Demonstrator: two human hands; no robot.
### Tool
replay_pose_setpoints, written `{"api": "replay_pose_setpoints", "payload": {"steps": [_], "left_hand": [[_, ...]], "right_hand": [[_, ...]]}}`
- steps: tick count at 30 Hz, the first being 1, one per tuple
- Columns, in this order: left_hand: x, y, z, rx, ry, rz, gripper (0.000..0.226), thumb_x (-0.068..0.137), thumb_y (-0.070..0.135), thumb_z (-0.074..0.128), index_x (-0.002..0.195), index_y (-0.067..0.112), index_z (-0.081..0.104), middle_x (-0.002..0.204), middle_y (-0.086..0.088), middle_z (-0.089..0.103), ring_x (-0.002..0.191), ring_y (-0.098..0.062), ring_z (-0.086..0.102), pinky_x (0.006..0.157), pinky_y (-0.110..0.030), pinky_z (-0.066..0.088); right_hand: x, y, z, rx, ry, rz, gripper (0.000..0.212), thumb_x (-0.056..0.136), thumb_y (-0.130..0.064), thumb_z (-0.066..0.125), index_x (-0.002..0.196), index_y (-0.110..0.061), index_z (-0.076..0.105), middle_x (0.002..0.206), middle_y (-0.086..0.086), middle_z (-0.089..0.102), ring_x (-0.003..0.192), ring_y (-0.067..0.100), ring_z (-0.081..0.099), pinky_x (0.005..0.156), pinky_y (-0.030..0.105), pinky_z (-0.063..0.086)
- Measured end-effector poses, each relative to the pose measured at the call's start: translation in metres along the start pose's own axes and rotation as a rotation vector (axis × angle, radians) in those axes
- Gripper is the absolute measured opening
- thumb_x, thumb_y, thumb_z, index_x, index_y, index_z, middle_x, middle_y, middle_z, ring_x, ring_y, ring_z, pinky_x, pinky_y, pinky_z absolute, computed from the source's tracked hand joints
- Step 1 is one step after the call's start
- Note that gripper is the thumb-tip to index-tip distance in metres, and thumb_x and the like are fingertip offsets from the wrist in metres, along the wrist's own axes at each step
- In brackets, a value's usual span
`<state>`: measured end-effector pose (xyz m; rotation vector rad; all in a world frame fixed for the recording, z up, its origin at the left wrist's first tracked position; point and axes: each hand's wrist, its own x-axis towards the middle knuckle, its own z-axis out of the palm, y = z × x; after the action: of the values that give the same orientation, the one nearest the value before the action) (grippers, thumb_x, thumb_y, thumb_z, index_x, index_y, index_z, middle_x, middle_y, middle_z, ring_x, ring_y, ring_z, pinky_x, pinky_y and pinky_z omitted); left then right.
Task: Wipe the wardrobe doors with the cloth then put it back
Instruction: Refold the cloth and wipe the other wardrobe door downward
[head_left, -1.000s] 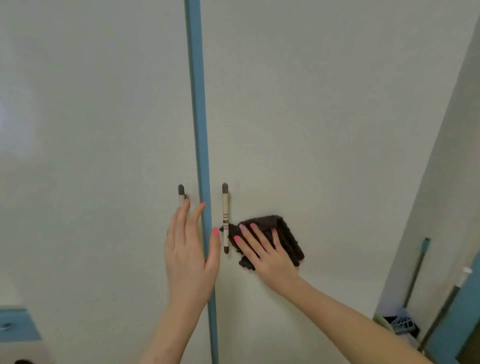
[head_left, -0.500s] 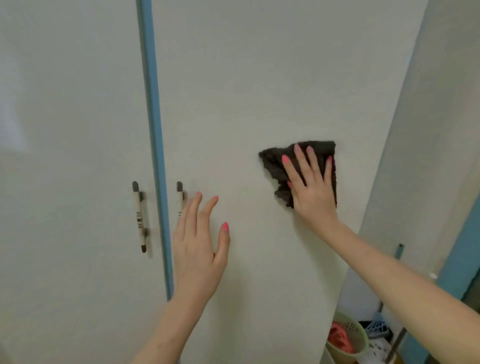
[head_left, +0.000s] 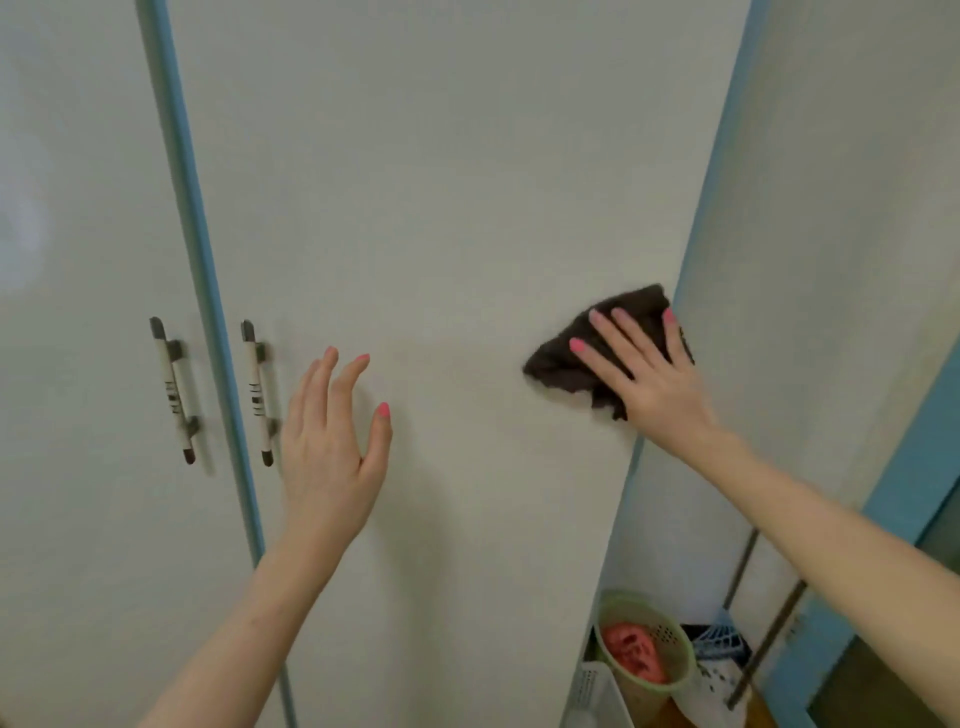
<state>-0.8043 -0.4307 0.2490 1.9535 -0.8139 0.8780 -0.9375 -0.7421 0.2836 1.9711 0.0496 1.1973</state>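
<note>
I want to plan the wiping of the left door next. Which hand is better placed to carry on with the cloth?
Right. The right hand already presses the dark cloth flat on the right door, near its outer edge. The left hand is bare, open near the handles, holding nothing.

One head-worn view — close to the wardrobe doors (head_left: 441, 208), facing them, angled slightly down.

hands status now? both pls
Left hand: open, holding nothing.
Right hand: open, straight fingers pressing the dark cloth on the right door.
</note>
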Motion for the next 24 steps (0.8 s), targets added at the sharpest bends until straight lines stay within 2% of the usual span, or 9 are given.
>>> {"api": "replay_pose_setpoints", "payload": {"steps": [4,7,9,12,15,17,19,21,24], "left_hand": [[-0.001,0.007,0.007,0.017,0.026,-0.013,0.048,0.090,0.033,0.038,0.133,0.013,0.044,0.146,-0.013,0.038,0.135,-0.031,0.033,0.110,-0.026,0.015],[0.002,0.012,0.012,0.020,0.041,-0.007,0.047,0.091,0.033,0.038,0.133,0.013,0.045,0.145,-0.013,0.038,0.135,-0.032,0.033,0.109,-0.032,0.019],[0.005,0.014,0.017,0.006,0.045,0.006,0.047,0.091,0.033,0.038,0.134,0.014,0.044,0.147,-0.012,0.037,0.136,-0.030,0.031,0.110,-0.031,0.018],[0.009,0.011,0.024,-0.004,0.059,0.037,0.047,0.091,0.035,0.038,0.134,0.015,0.044,0.147,-0.012,0.036,0.136,-0.029,0.030,0.110,-0.026,0.015],[0.006,0.000,0.033,0.002,0.078,0.063,0.047,0.092,0.035,0.038,0.134,0.015,0.044,0.147,-0.011,0.037,0.136,-0.028,0.031,0.109,-0.024,0.015],[0.003,-0.007,0.035,-0.021,0.088,0.080,0.047,0.092,0.036,0.037,0.135,0.017,0.042,0.148,-0.009,0.035,0.137,-0.026,0.029,0.110,-0.022,0.013],[0.001,-0.014,0.037,-0.045,0.087,0.108,0.047,0.092,0.036,0.037,0.135,0.018,0.041,0.148,-0.008,0.033,0.138,-0.025,0.027,0.110,-0.023,0.012],[0.001,-0.019,0.038,-0.059,0.097,0.133,0.047,0.092,0.037,0.037,0.136,0.020,0.040,0.149,-0.007,0.032,0.138,-0.024,0.026,0.111,-0.023,0.012],[0.006,-0.022,0.040,-0.078,0.120,0.173,0.048,0.091,0.040,0.035,0.136,0.022,0.039,0.149,-0.005,0.032,0.139,-0.021,0.023,0.111,-0.022,0.010]], "right_hand": [[0.071,0.051,-0.009,0.137,0.107,0.288,0.055,0.095,-0.022,0.047,0.147,-0.015,0.033,0.152,0.020,0.030,0.142,0.035,0.024,0.113,0.062,0.012],[0.075,0.027,-0.004,0.218,0.146,0.398,0.057,0.095,-0.026,0.048,0.147,-0.011,0.031,0.153,0.019,0.028,0.143,0.036,0.021,0.114,0.058,0.006],[0.046,-0.010,0.009,0.212,0.136,0.341,0.057,0.096,-0.028,0.048,0.147,-0.012,0.029,0.153,0.016,0.030,0.143,0.035,0.021,0.115,0.057,0.008],[-0.024,-0.077,0.026,0.213,0.044,0.118,0.062,0.094,-0.028,0.053,0.149,-0.018,0.027,0.154,0.010,0.028,0.146,0.029,0.018,0.114,0.056,0.014],[-0.094,-0.132,0.041,0.163,-0.114,-0.103,0.072,0.090,-0.026,0.053,0.152,-0.020,0.018,0.160,0.010,0.013,0.148,0.026,0.008,0.115,0.053,0.008],[-0.106,-0.145,0.045,0.105,-0.165,-0.160,0.078,0.088,-0.028,0.057,0.153,-0.020,0.014,0.161,0.010,0.006,0.148,0.026,0.007,0.116,0.052,0.004],[-0.086,-0.136,0.041,0.115,-0.118,-0.170,0.072,0.090,-0.024,0.055,0.152,-0.021,0.019,0.159,0.010,0.017,0.146,0.026,0.015,0.117,0.053,0.006],[-0.045,-0.120,0.031,0.146,-0.008,-0.050,0.063,0.091,-0.018,0.052,0.149,-0.020,0.027,0.154,0.011,0.030,0.143,0.027,0.026,0.116,0.055,0.013],[0.032,-0.074,0.018,0.144,0.146,0.295,0.058,0.091,-0.015,0.051,0.147,-0.018,0.034,0.152,0.012,0.035,0.142,0.029,0.027,0.114,0.058,0.017]]}}
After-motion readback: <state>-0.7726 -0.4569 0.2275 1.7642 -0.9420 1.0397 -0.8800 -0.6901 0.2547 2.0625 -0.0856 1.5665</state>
